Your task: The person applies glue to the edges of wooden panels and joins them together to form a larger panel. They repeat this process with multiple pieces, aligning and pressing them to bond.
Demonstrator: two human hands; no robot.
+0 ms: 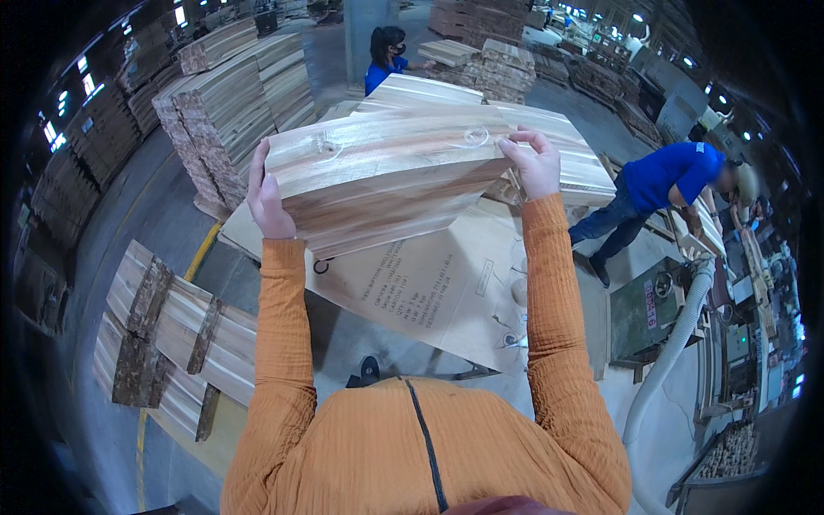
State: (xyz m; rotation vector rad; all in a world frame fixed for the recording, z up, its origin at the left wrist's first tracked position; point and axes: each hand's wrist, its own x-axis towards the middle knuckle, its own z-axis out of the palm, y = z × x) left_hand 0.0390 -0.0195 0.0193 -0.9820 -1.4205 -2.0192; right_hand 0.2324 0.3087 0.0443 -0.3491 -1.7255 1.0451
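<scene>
Over workshop floor (142,227), holding wooden panel (386,176), upper centre, between left grip (271,202) and right grip (538,165), above black-printed cardboard (421,279) mid-frame.

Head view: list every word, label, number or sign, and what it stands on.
Brown cardboard sheet: lines of dark print and a small boxed mark; wording not copied out.
Green machine: pinkish characters on its side; not copied out.
Wooden panel between left hand and right hand: two ringed marks, any writing inside too faint to read.
</scene>
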